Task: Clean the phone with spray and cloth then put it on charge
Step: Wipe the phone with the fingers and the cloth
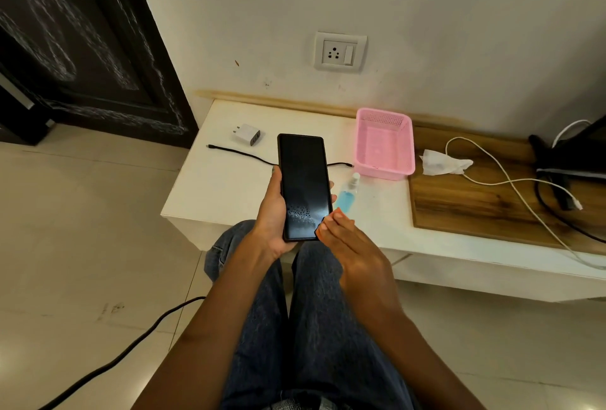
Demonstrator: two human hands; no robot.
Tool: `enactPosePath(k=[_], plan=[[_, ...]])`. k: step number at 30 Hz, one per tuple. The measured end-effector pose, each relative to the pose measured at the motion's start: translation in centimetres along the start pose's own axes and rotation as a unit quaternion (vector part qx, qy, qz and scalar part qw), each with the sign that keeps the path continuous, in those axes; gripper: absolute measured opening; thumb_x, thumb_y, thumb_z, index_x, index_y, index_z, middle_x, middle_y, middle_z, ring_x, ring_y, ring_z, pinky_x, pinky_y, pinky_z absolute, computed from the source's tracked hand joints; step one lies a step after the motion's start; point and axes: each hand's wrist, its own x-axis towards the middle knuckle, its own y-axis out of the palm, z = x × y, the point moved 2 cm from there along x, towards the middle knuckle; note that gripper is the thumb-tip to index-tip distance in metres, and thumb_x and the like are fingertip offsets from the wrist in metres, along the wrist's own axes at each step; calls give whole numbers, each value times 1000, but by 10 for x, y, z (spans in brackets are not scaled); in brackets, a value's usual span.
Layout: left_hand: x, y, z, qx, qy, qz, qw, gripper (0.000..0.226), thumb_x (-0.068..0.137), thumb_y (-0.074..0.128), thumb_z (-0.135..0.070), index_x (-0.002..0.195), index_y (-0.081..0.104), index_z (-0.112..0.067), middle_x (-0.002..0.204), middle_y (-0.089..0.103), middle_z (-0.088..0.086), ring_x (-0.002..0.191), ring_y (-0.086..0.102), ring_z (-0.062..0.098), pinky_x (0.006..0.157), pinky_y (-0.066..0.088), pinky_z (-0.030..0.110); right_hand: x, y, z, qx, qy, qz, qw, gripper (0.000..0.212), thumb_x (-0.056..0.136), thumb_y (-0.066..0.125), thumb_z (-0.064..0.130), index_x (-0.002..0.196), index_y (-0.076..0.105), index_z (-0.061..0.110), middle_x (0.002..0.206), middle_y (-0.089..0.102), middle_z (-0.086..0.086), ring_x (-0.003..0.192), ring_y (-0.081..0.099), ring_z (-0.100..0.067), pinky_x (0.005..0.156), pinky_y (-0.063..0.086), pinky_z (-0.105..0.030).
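My left hand [273, 216] grips a black phone [303, 180] from below, screen up, over the front edge of the white table [216, 190]. Spray droplets cover the lower part of the screen. My right hand [351, 242] is empty, its fingers straight, with the fingertips at the phone's lower right corner. A small spray bottle [348, 194] of blue liquid stands on the table just right of the phone. A crumpled white cloth [441, 163] lies on the wooden board. A white charger plug [246, 134] and a black cable [241, 153] lie behind the phone.
An empty pink basket [383, 144] stands at the back of the table. A wall socket [339, 52] sits above it. A white cable [511, 181] loops over the wooden board [475, 209]. Dark gear [570, 153] sits far right. A black cord [131, 344] runs across the tiled floor.
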Motion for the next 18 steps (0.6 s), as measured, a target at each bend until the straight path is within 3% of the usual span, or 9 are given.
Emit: enactPosePath(k=[4,7,9,11,13,15,18], plan=[[0,5,1,-10,-12,14,1000,80,88,25,-70,96,75,-9,97,69,11,84,67,22,78,57,35,3,-3,2,5,8,-10,1000,64,46,81,-22,105,67,-3,112,67,-18,109,60,-35,91,47,-46],[0,11,-1,-15,-17,16,1000,78,87,27,-70,108,66,-6,97,66,10,84,64,23,77,57,39,7,1,12,6,-7,-39,999,55,51,75,-24,102,68,-4,109,68,-19,105,62,-36,90,45,-46],[-1,14,-1,-17,-20,15,1000,77,87,27,-70,114,60,-6,98,64,10,85,61,23,76,56,38,9,3,20,11,-24,-74,997,35,69,59,-18,100,68,-6,108,67,-21,104,62,-37,87,48,-48],[-2,15,-1,-19,-21,11,1000,78,87,28,-70,119,57,-5,98,63,11,87,60,24,79,52,40,11,3,24,24,-31,-88,995,35,78,41,-6,101,68,-6,109,67,-21,105,61,-38,86,50,-49],[-2,15,0,-21,-24,13,999,79,87,29,-71,120,56,-5,98,63,11,86,60,23,80,51,40,10,2,22,23,-42,-77,996,34,77,48,-13,105,66,-5,112,66,-20,109,60,-36,90,49,-48],[-2,15,0,-22,-26,19,999,79,87,28,-71,118,58,-5,97,63,10,85,61,23,79,52,40,7,1,15,13,-42,-53,998,46,65,69,-20,108,66,-3,115,65,-17,112,58,-32,95,46,-45],[-1,14,-3,-23,-8,22,999,77,88,27,-70,112,62,-5,95,66,12,83,64,24,78,55,38,2,-3,0,4,-18,-26,999,59,55,79,-18,110,65,0,117,65,-15,114,58,-29,97,46,-41]])
